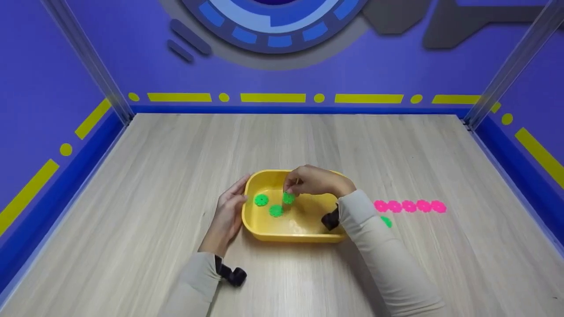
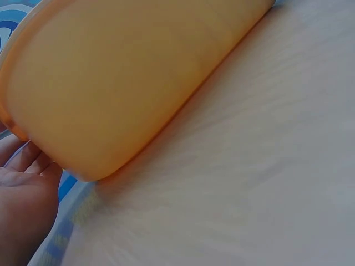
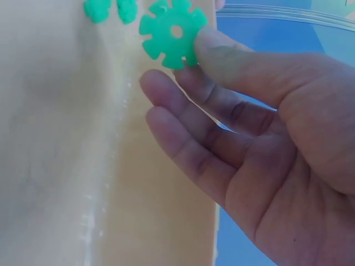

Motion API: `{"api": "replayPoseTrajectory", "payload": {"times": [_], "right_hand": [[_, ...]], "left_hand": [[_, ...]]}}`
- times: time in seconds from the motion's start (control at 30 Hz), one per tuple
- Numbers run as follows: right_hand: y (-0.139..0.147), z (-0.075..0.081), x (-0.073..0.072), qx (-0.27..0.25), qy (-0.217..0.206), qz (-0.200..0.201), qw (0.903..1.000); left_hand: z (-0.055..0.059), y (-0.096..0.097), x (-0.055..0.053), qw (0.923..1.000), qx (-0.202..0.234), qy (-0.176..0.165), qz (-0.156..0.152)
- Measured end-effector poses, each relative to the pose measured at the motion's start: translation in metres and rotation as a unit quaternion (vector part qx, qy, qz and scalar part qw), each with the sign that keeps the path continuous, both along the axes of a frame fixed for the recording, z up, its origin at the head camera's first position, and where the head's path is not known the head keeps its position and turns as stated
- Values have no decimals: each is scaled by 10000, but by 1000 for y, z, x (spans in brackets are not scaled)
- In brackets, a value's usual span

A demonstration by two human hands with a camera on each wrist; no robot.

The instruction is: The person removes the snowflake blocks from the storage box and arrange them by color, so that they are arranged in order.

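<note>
One notched green disc point(image 1: 288, 198) pinched in our right hand point(image 1: 312, 180), just right of two loose discs point(image 1: 261, 200). Our left hand point(image 1: 228, 212) grips the yellow tub point(image 1: 299, 238).

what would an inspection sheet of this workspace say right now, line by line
Surface: pale wood-grain tabletop.
Job's things: yellow rounded-rectangular plastic tray, two loose green notched plastic discs inside; five pink notched plastic discs in a row to its right; one green disc outside, partly hidden.
Clutter: nothing seen.
Grips: left hand touches the tray's left end; right hand pinches another green disc.
Cables: nothing seen.
Surroundings: blue-purple panels with yellow markings.
</note>
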State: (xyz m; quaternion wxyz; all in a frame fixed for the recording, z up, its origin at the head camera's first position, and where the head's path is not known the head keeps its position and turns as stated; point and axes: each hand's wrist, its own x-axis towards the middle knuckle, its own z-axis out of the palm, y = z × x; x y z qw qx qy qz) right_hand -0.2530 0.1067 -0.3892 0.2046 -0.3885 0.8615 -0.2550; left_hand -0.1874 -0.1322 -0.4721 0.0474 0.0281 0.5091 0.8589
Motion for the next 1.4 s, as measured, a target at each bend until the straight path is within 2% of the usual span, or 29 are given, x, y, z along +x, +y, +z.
{"api": "replayPoseTrajectory", "payload": {"times": [0.4,0.73,0.93,1.23,1.4], "right_hand": [[14,15,6,-260,-237,-285,9990],[39,26,10,-448,-292,-458,9975],[55,31,12,-469,-133,-614,9969],[80,35,15,-404,26,-1076,9934],[95,35,16,-413,140,-1116,9928]], "left_hand": [[0,-1,1,10000,29,-34,8],[-1,-1,1,9999,8,-78,67],[0,-2,1,9999,57,-15,83],[-1,-2,1,9999,62,114,-10],[-1,-1,1,9999,50,94,-1]]}}
